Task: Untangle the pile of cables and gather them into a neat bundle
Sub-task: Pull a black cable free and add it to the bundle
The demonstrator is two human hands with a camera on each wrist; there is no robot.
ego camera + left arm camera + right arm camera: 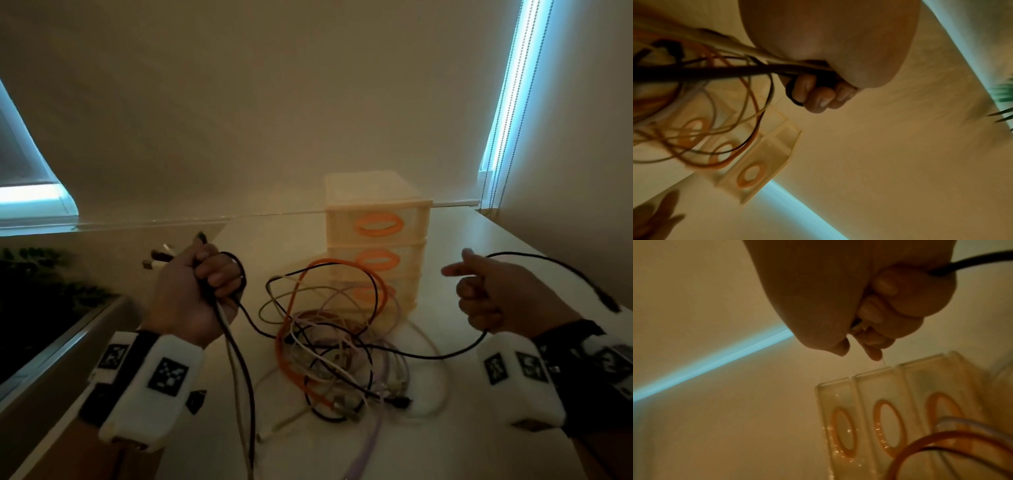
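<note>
My left hand (191, 294): fist closed round several cable ends, black and pale, plugs sticking out above the knuckles, cords hanging below.
My right hand (496, 294): lower fingers curled on one black cable (404, 356), forefinger and thumb extended; the cable's free end arcs over the wrist.
Pile of cables (339, 356): orange, black, white and lilac loops, tangled, on the bench (479, 428) between my hands.
Drawer unit (376, 212): translucent, orange handles, just behind the pile.
</note>
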